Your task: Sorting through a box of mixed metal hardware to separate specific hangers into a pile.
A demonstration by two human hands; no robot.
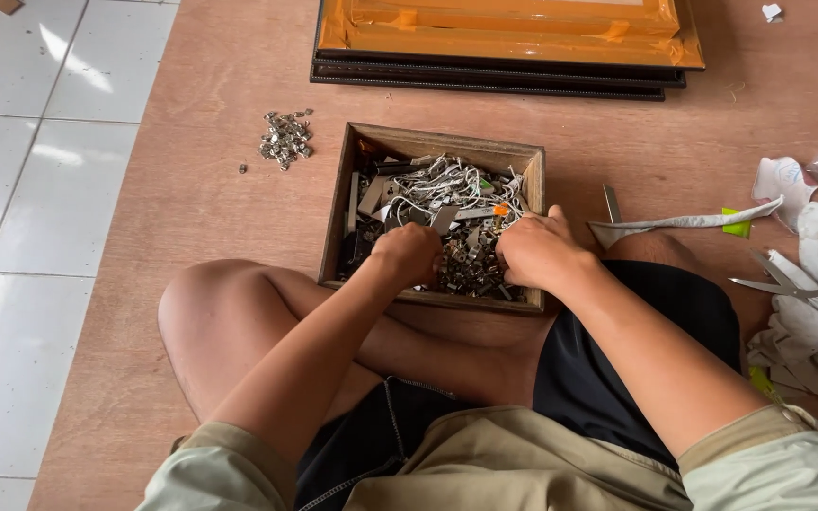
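sorting through a wooden box (343,203) of small metal hardware (471,265) on the plywood floor (210,180).

both hands, left hand (407,254) and right hand (540,251), are curled down into the near end of the box with fingertips buried in the pieces, so i cannot tell what either grips. the hardware looks silvery, tiny, stiff and likely slippery (best pinched one at a time), tangled with white cords (433,180). a separate small pile of metal bits (286,139) lies left of the box; scissors (797,284) rest on rags to the right.
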